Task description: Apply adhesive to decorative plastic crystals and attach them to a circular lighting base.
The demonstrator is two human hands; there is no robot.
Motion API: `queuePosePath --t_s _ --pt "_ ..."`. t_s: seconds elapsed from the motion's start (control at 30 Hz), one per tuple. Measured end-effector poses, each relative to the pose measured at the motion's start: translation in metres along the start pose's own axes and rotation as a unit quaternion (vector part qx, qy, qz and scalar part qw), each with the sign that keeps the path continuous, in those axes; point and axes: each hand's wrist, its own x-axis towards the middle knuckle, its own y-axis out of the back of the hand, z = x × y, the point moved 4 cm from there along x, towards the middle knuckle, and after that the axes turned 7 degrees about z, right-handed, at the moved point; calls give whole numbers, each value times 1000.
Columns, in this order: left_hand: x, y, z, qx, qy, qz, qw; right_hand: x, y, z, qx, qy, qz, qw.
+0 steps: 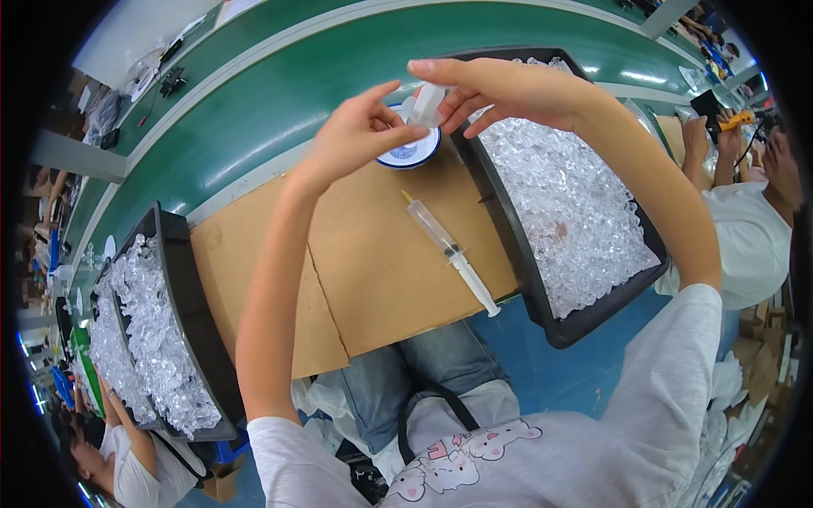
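A small translucent white plastic piece [428, 105], shaped like a little bottle or box, is held tilted above a blue-and-white bowl [410, 154]. The fingers of my right hand [483, 95] curl against its side, and the thumb stretches over its top. At its lower end is the thumb tip of my left hand [360, 131], whose index finger points up, away from the thumb. The bowl is partly hidden behind my hands. A clear syringe [449, 250] with a white plunger and yellowish tip lies diagonally on brown cardboard [373, 254] before me.
On my right stands a black tray [500, 216] heaped with small clear plastic pieces [559, 195]. Another black bin [203, 330] of clear pieces [148, 313] is at my left. Beyond runs a green worktable [296, 93]. Other people work on both sides.
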Motion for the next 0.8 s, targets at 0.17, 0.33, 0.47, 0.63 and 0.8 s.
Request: queuePosePath --t_s 0.17,0.33,0.47,0.63,0.8 --pt "-12 18 14 -256 117 -11 960 -7 -9 -1 2 0 -8 1000" --pt "-19 7 25 -239 138 -34 961 -4 -18 -3 58 12 -7 998" --pt "-23 13 27 -285 157 -6 946 -5 -14 -7 61 -4 8 998" --pt "-21 10 42 -229 125 0 965 -2 -16 1 93 -3 49 994" --pt "-17 12 38 -215 118 19 969 5 -18 8 143 -4 61 988"
